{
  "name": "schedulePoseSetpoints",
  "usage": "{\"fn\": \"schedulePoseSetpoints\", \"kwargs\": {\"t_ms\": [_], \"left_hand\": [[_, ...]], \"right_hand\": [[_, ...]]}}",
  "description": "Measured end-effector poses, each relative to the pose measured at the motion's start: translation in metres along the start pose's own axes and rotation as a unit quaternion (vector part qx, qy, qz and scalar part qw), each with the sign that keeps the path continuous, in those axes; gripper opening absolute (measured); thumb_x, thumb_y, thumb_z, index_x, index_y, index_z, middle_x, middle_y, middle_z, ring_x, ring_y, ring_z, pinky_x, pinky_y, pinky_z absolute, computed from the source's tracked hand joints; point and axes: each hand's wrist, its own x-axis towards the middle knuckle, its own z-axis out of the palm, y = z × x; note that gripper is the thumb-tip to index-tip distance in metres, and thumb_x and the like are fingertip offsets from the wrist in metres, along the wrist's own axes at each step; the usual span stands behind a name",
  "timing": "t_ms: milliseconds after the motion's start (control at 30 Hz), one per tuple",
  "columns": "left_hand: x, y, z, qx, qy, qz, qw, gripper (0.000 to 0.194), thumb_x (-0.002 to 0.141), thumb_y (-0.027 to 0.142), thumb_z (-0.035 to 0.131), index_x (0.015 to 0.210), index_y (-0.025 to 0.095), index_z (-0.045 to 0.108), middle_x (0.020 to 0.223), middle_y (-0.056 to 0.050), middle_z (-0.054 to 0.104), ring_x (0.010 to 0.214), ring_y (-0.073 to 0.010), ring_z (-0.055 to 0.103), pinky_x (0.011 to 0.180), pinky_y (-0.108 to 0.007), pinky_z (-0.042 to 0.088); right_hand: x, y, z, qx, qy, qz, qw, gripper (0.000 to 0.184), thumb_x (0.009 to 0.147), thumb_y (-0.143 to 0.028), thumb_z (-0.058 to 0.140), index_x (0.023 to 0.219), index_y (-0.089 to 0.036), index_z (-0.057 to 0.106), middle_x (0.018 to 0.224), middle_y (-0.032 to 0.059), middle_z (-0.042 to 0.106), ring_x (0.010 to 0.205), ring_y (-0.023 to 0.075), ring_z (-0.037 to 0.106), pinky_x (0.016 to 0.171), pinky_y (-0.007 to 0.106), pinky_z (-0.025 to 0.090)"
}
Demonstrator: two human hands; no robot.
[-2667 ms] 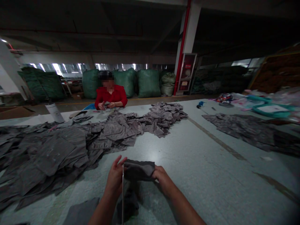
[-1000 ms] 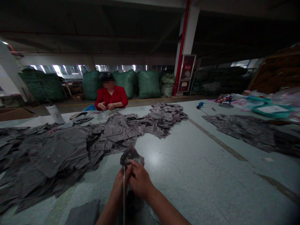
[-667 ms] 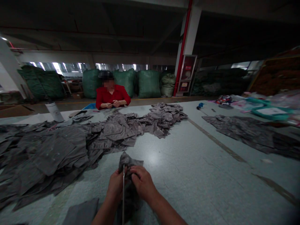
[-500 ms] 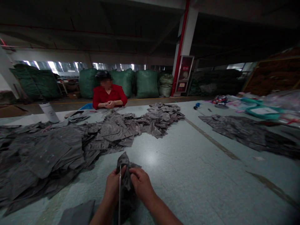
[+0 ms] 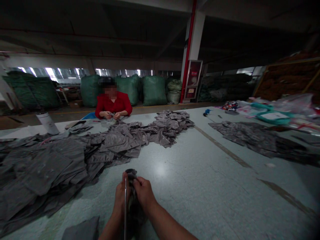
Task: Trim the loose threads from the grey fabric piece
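Note:
Both my hands meet low in the middle of the view, over a pale table (image 5: 200,173). My left hand (image 5: 121,196) is closed round a thin upright metal rod (image 5: 125,213). My right hand (image 5: 143,195) is closed on a bunched grey fabric piece (image 5: 131,175) gathered over the rod's top, only a small tuft showing above my fingers. More dark cloth hangs below between my wrists. A flat grey piece (image 5: 81,230) lies by my left forearm.
A large heap of grey fabric pieces (image 5: 75,153) covers the table's left and middle. Another grey spread (image 5: 255,140) lies at the right. A person in red (image 5: 113,104) sits across the table. A white cup (image 5: 46,122), green sacks (image 5: 152,90) and a pillar (image 5: 190,50) stand behind.
The fabric piece, held spread between both hands at first, is now bunched down over the rod's top. My right hand moved in against my left. The view shifted slightly.

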Motion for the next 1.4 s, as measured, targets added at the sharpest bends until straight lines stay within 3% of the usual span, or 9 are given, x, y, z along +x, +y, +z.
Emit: {"fn": "schedulePoseSetpoints", "kwargs": {"t_ms": [67, 167, 267, 400, 500, 667, 867, 1100, 1400], "left_hand": [[-0.001, 0.001, -0.003, -0.035, -0.008, 0.005, 0.999, 0.057, 0.065, 0.067, 0.042, 0.064, 0.014, 0.064, 0.05, -0.004, 0.059, 0.049, -0.0183, 0.054, 0.045, -0.026, 0.039], [0.002, 0.001, -0.007, -0.078, -0.038, 0.023, 0.996, 0.045, 0.06, 0.055, 0.059, 0.082, 0.015, 0.064, 0.067, -0.004, 0.064, 0.061, -0.0183, 0.057, 0.053, -0.026, 0.043], [0.008, 0.003, -0.009, -0.093, -0.064, 0.033, 0.993, 0.032, 0.054, 0.039, 0.07, 0.072, 0.014, 0.062, 0.063, -0.001, 0.062, 0.058, -0.0153, 0.055, 0.054, -0.024, 0.042], [0.017, 0.007, -0.014, -0.127, -0.066, 0.06, 0.988, 0.026, 0.056, 0.035, 0.07, 0.058, 0.015, 0.053, 0.057, 0.002, 0.058, 0.058, -0.0128, 0.054, 0.059, -0.024, 0.042], [0.02, 0.014, -0.018, -0.151, -0.053, 0.075, 0.984, 0.027, 0.055, 0.032, 0.072, 0.063, 0.016, 0.052, 0.058, 0.004, 0.058, 0.058, -0.0118, 0.054, 0.061, -0.024, 0.042], [0.014, 0.027, -0.018, -0.173, -0.042, 0.092, 0.98, 0.042, 0.051, 0.027, 0.074, 0.088, 0.018, 0.055, 0.073, 0.0, 0.065, 0.069, -0.0147, 0.058, 0.067, -0.026, 0.042], [0.007, 0.031, -0.018, -0.169, -0.067, 0.113, 0.977, 0.023, 0.056, 0.025, 0.071, 0.074, 0.014, 0.061, 0.067, 0.001, 0.063, 0.067, -0.0132, 0.055, 0.065, -0.023, 0.041], [-0.003, 0.029, -0.021, -0.183, -0.073, 0.124, 0.973, 0.021, 0.06, 0.024, 0.07, 0.075, 0.015, 0.058, 0.069, 0.001, 0.062, 0.065, -0.0107, 0.054, 0.065, -0.021, 0.041], [-0.031, 0.013, -0.015, -0.227, 0.005, 0.141, 0.964, 0.019, 0.066, 0.026, 0.066, 0.079, 0.02, 0.054, 0.071, 0.005, 0.06, 0.068, -0.0091, 0.054, 0.067, -0.019, 0.042]], "right_hand": [[0.005, 0.0, -0.001, -0.015, 0.0, -0.007, 1.0, 0.03, 0.079, -0.033, 0.045, 0.071, -0.012, 0.064, 0.063, 0.0023, 0.06, 0.061, 0.0146, 0.055, 0.055, 0.022, 0.042], [0.012, -0.003, -0.004, -0.04, 0.0, -0.024, 0.999, 0.031, 0.08, -0.032, 0.042, 0.071, -0.011, 0.064, 0.059, 0.0015, 0.058, 0.056, 0.0127, 0.051, 0.051, 0.021, 0.039], [0.019, -0.011, -0.006, -0.071, -0.007, -0.05, 0.996, 0.03, 0.08, -0.03, 0.043, 0.065, -0.012, 0.062, 0.056, 0.0002, 0.055, 0.054, 0.0116, 0.049, 0.049, 0.02, 0.036], [0.028, -0.024, -0.006, -0.115, -0.011, -0.095, 0.989, 0.028, 0.078, -0.023, 0.045, 0.057, -0.015, 0.06, 0.051, -0.0018, 0.051, 0.052, 0.0111, 0.047, 0.049, 0.02, 0.034], [0.031, -0.034, -0.003, -0.14, 0.004, -0.134, 0.981, 0.024, 0.078, -0.02, 0.045, 0.061, -0.016, 0.061, 0.057, -0.0004, 0.053, 0.059, 0.0124, 0.049, 0.057, 0.022, 0.036], [0.026, -0.045, 0.001, -0.147, 0.012, -0.187, 0.971, 0.02, 0.081, -0.021, 0.045, 0.078, -0.017, 0.064, 0.077, 0.0041, 0.058, 0.075, 0.0144, 0.052, 0.07, 0.025, 0.04], [0.02, -0.054, -0.003, -0.139, -0.019, -0.212, 0.967, 0.022, 0.084, -0.02, 0.044, 0.08, -0.018, 0.065, 0.073, 0.0018, 0.059, 0.071, 0.0127, 0.054, 0.067, 0.022, 0.041], [0.01, -0.072, -0.013, -0.153, -0.044, -0.258, 0.953, 0.021, 0.084, -0.02, 0.044, 0.09, -0.018, 0.064, 0.08, 0.0039, 0.061, 0.077, 0.0139, 0.055, 0.07, 0.023, 0.042], [-0.015, -0.078, -0.009, -0.208, -0.028, -0.334, 0.919, 0.022, 0.084, -0.019, 0.044, 0.097, -0.018, 0.062, 0.089, 0.0076, 0.062, 0.084, 0.0174, 0.055, 0.076, 0.029, 0.045]]}}
